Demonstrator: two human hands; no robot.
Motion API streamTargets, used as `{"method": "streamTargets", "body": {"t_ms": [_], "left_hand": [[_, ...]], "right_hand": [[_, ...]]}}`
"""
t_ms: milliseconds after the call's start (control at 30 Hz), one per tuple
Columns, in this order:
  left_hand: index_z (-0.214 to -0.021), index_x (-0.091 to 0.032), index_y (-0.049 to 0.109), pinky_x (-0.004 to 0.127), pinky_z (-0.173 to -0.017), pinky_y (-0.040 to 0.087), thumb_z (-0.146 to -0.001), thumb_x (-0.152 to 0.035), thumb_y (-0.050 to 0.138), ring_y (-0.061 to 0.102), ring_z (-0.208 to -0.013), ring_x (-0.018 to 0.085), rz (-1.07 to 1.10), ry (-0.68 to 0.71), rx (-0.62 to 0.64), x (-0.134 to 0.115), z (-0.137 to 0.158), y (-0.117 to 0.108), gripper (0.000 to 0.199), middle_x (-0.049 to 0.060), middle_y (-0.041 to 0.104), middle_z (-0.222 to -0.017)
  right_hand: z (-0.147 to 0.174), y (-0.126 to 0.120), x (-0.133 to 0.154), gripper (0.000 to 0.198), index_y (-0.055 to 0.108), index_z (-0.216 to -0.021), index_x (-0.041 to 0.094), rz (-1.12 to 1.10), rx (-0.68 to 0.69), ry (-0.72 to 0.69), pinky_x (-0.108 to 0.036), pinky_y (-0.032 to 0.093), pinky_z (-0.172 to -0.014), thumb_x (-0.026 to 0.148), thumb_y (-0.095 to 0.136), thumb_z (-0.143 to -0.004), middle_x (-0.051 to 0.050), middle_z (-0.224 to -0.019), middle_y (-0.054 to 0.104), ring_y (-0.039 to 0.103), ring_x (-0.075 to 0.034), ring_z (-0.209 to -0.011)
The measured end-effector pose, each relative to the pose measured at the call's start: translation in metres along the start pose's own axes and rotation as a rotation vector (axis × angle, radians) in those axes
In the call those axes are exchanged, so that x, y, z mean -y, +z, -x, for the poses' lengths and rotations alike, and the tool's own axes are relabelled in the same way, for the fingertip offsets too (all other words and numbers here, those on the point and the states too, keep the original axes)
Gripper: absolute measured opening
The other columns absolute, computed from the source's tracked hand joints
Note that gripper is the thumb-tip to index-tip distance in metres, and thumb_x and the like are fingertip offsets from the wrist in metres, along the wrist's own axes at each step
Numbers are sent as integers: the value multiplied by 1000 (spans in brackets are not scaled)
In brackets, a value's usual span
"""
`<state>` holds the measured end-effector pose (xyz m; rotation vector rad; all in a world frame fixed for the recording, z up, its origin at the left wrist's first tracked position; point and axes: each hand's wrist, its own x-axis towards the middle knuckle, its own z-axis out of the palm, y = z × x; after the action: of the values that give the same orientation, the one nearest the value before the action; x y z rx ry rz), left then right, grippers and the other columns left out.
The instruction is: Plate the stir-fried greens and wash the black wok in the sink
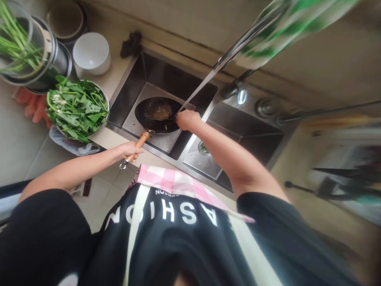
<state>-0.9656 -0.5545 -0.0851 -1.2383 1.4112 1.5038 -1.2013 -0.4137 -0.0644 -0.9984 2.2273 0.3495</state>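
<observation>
Dark wok [157, 115] sits in the sink [131, 91], wooden handle [139, 145] w/ long axis running toward 7 o'clock. Left hand [129, 150] wraps the handle end; right hand [187, 119] is closed at the wok's 3 o'clock rim (what it grips: can't tell). Shirt [166, 214] reads "ASHION", upside down. Bowl of greens [76, 108] on the counter [114, 79] at 9 o'clock.

The dark pan [159, 115] is showing a glossy wet inside and a smooth wooden handle [139, 145]; the sink [238, 131] is gleaming as brushed metal; the white bowl [91, 53] is looking matt.
</observation>
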Motion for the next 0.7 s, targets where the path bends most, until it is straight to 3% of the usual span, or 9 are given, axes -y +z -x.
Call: {"method": "streamTargets", "body": {"t_ms": [133,200,367,467,533,633,667,700], "left_hand": [[-64,-20,47,24,-42,44,-81,-24,82,47,-38,12,-19,18,-4,-2,-4,-4,38,-2,50,-43],[-63,-20,47,24,-41,43,-80,-23,82,47,-37,12,-31,23,-23,-1,-7,-4,40,-1,50,-43],[-63,-19,49,23,-41,42,-78,-27,84,50,-37,13,-6,44,-27,5,-13,-4,39,1,52,-44],[-67,-19,49,23,-42,44,-79,-28,84,51,-39,12,21,67,-22,6,-14,-5,38,-1,53,-46],[-68,-19,48,23,-43,46,-81,-27,81,50,-39,11,42,74,-27,5,-13,-5,37,-2,53,-46],[-71,-19,48,23,-42,45,-85,-26,78,49,-38,11,41,73,-23,2,-11,-2,34,-2,53,-47],[-71,-19,48,23,-42,45,-85,-25,78,49,-38,11,39,73,-30,1,-10,-1,34,-2,53,-47],[-72,-19,48,23,-42,45,-85,-25,79,50,-38,11,39,70,-33,1,-10,0,34,-2,54,-47]], "right_hand": [[3,-17,-21,41,73,-131,22,66,70,-114,-45,54,-100,32,58,-94,-15,-138,66,64,-35,-124],[4,-13,-20,41,74,-130,25,-3,81,-169,-44,53,-102,37,55,-97,-12,-137,66,63,-34,-126],[5,43,14,51,59,-146,18,-163,4,-61,-40,52,-98,31,32,-104,-21,-133,65,65,-32,-121],[16,61,8,56,48,-154,20,-210,-11,-45,-37,51,-97,43,35,-105,-20,-134,64,64,-31,-120],[27,55,-17,61,45,-155,19,-244,-171,62,-40,49,-100,51,27,-106,-20,-143,57,58,-32,-125],[34,37,-72,76,36,-160,14,-252,-628,436,-46,37,-112,55,4,-104,-21,-163,35,37,-37,-141],[30,33,-89,83,25,-166,14,-241,-708,515,-47,32,-116,63,4,-102,-20,-169,23,28,-38,-145],[24,31,-104,87,15,-169,15,-237,-701,550,-48,28,-118,67,4,-100,-18,-172,17,22,-39,-148]]}}
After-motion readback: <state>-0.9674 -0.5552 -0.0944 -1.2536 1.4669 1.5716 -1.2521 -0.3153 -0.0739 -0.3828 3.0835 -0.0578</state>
